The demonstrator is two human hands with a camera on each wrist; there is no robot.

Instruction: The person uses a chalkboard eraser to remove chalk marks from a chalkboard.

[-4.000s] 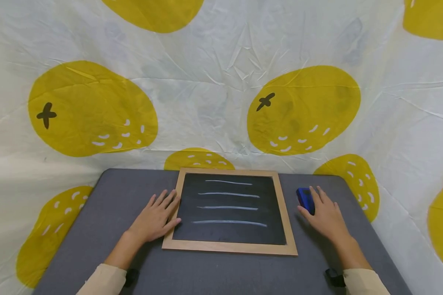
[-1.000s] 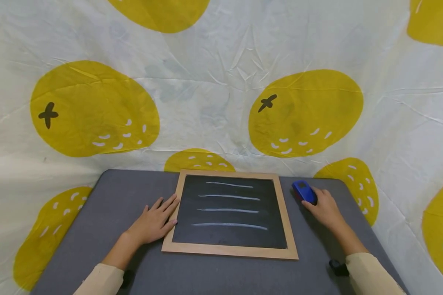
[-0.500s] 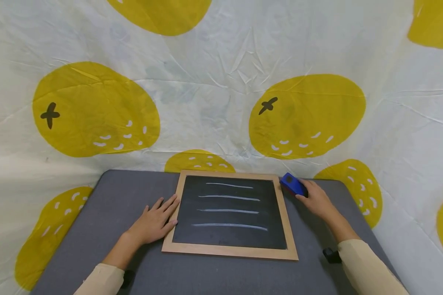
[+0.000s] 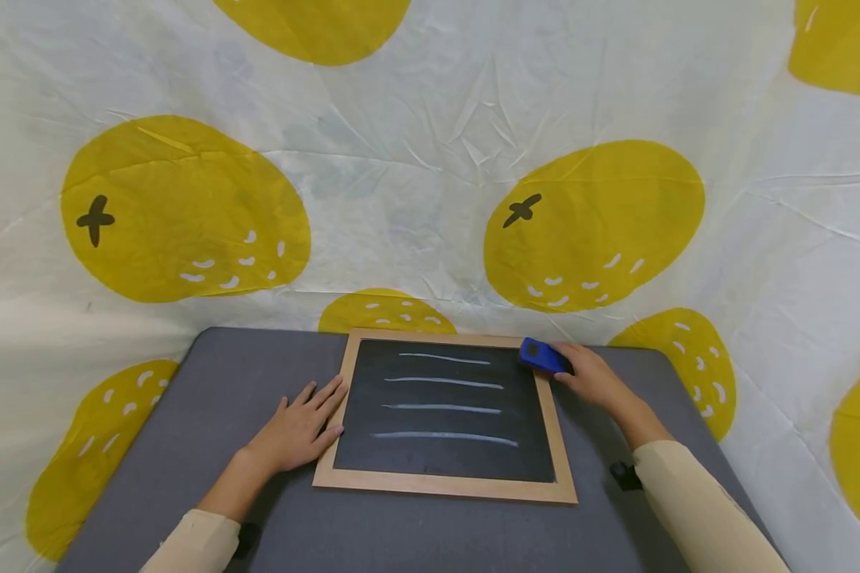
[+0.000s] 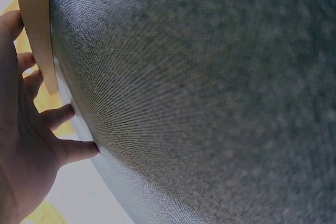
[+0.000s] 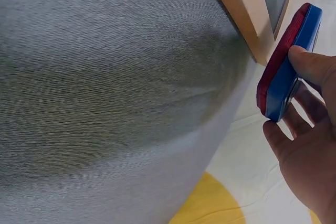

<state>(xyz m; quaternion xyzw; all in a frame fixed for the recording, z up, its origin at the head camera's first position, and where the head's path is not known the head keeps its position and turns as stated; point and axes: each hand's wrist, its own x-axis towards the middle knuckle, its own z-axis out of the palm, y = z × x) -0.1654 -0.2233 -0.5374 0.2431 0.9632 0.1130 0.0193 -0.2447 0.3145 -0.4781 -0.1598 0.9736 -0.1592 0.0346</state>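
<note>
The right hand [image 4: 591, 378] grips one eraser [image 4: 541, 356] above the far right corner of one board [image 4: 444, 422], and the left hand [image 4: 294, 434], spread wide, touches its left edge, with four chalk lines [image 4: 440, 408] across it, one counter [image 4: 430, 533] beneath and a sheet [image 4: 394, 223] behind.

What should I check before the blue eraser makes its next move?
1. Right hand holding the blue eraser: ok, thumb and fingers grip its sides.
2. Red pad facing down toward the table side: ok.
3. Left hand touching the wooden frame: ok, at its left side.
4. All chalk lines uncovered: ok, four show.
5. Eraser lined up with the top line: ok, just right of it.
6. Pad pressing the board: cannot tell.
</note>
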